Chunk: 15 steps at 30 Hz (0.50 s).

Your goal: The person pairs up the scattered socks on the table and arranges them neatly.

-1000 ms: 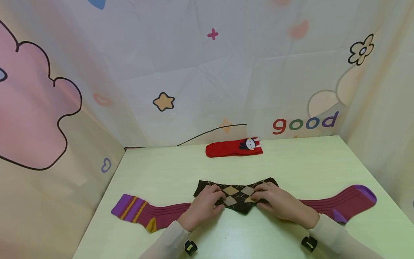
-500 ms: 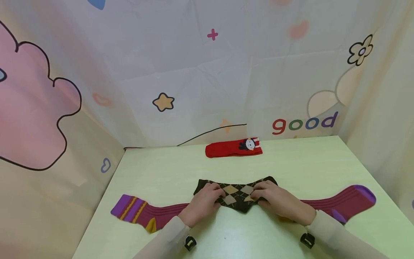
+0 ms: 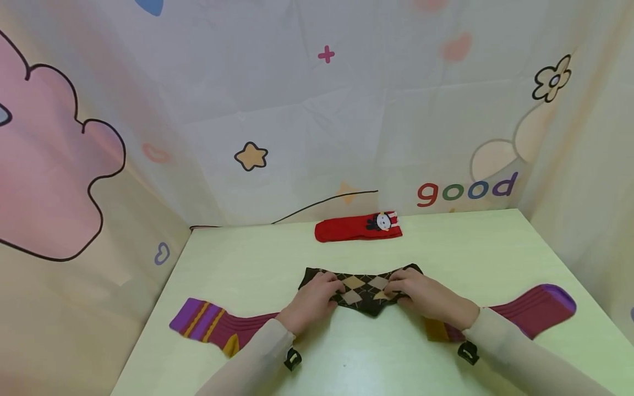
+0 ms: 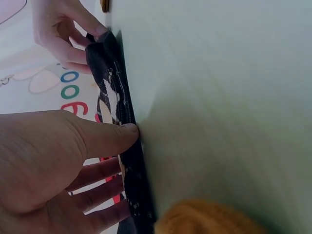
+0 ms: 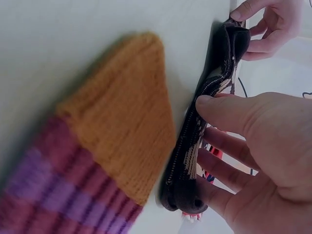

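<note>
A dark argyle sock with tan and grey diamonds lies across the middle of the table. My left hand pinches its left part, thumb along the near edge and fingers on the far side. My right hand pinches the right part likewise, as the right wrist view shows with the dark sock between thumb and fingers. Under or beside my left forearm lies a maroon sock with purple and yellow stripes. Another maroon sock is partly hidden under my right forearm.
A red sock with a white-faced cartoon figure lies at the back of the pale green table. Behind it hangs a printed curtain. Orange knit of the right maroon sock sits close to my right hand.
Both hands have moved slightly away from me, and the argyle sock has shifted with them towards the back. The other socks have stayed in place.
</note>
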Available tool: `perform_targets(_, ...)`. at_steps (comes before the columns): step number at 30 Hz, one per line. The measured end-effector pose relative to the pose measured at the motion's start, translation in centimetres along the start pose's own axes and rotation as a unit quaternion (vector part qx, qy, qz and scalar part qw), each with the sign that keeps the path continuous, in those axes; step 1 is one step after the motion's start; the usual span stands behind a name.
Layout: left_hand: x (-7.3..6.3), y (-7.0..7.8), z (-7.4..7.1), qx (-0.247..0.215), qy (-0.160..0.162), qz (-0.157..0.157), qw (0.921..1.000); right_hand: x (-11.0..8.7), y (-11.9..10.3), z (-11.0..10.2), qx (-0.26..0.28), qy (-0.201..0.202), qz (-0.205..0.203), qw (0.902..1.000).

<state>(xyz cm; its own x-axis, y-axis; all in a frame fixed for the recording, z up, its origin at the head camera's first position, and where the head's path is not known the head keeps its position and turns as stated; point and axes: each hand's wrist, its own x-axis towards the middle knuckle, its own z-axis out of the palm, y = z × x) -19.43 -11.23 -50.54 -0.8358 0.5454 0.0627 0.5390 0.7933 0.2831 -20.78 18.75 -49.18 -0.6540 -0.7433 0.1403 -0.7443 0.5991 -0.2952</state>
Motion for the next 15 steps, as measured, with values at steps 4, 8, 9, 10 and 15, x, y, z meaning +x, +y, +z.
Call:
perform_targets(4,0.7,-0.2,-0.2,0.008,-0.006,-0.002,0.9999,0.6,0.4,-0.3,-0.003,-0.009,0.008,0.9999)
perform_targets(8,1.5,-0.3,-0.5,0.018,-0.013,-0.003,0.9997,1.3,0.9,-0.5,-0.002,-0.02,0.023,0.9995)
perform_targets(9,1.7,-0.4,-0.5,0.021,-0.014,-0.004,0.9997,1.4,1.0,-0.5,0.0,-0.024,0.028,0.9993)
perform_targets(10,1.9,-0.4,-0.5,0.024,-0.015,-0.006,0.9996,1.6,1.1,-0.6,0.001,-0.026,0.031,0.9992)
perform_targets(15,2.7,-0.7,-0.6,0.032,-0.024,-0.013,0.9991,2.3,1.8,-0.6,-0.004,-0.03,0.04,0.9988)
